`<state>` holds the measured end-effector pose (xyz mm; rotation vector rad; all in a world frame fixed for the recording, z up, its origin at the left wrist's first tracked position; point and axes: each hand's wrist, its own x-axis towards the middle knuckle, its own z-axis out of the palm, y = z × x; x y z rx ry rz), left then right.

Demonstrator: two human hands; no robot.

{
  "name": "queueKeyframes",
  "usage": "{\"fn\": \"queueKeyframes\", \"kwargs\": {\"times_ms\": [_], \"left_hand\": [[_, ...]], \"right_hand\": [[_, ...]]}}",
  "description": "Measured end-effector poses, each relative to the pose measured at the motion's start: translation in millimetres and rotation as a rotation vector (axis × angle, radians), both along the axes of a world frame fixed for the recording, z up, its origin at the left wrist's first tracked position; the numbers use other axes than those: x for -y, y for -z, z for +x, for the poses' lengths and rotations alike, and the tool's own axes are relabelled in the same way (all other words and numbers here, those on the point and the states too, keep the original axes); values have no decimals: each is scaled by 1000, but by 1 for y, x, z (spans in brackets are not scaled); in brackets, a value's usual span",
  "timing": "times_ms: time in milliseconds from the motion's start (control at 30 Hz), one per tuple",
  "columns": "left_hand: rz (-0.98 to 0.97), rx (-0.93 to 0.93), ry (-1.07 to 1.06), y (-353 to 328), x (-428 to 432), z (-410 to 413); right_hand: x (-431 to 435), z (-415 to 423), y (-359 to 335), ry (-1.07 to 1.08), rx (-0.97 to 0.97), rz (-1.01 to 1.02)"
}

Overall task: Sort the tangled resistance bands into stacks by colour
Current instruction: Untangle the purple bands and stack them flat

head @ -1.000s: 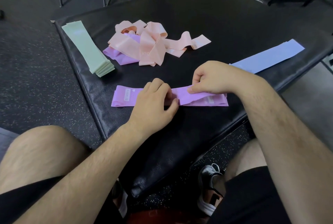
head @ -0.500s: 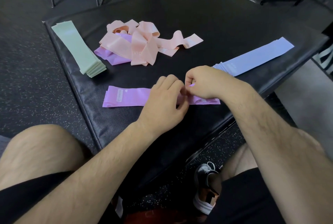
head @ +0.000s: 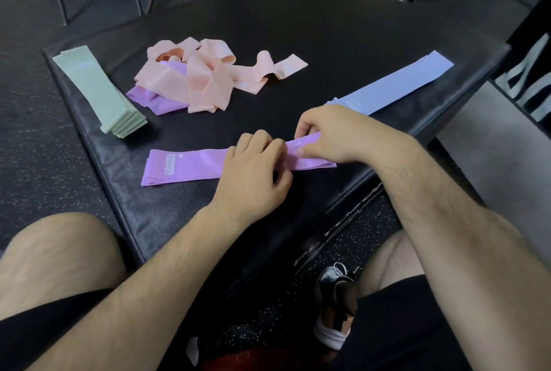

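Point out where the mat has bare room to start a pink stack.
Widest bare patch: the mat beyond the pink tangle and blue bands. A smaller one lies between tangle, blue bands and right hand. Crowded: the near edge, where it and the left hand hold the purple band.

One wide-angle camera, worn on the person's head, looks forward and steeply down from close above onto the black textured vinyl mat (head: 328,42), its far corner toward 12 o'clock, the person's bare left knee (head: 59,251) at 7 and right knee (head: 396,254) at 5 o'clock.
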<state>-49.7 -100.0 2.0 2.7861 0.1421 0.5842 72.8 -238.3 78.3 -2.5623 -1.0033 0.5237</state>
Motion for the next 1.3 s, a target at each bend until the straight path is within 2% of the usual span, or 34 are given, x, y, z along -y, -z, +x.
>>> {"fn": "queueKeyframes", "kwargs": {"times_ms": [200,367,533,700,900,1033,1300], "left_hand": [[40,2,166,0,7,5],[46,-23,123,-1,9,4],[67,0,93,2,10,4],[59,16,77,4,11,3],[27,29,84,5,10,2],[-60,61,42,-3,5,2],[-39,142,-110,-35,-37,6]], "right_hand": [[12,4,6,21,-13,48],[29,6,10,56,33,46],[33,-2,15,50,204,71],[30,-9,22,-47,202,38],[34,-14,19,-53,298,1],[25,-20,10,-52,324,77],[-29,-20,-2,-71,402,280]]}}
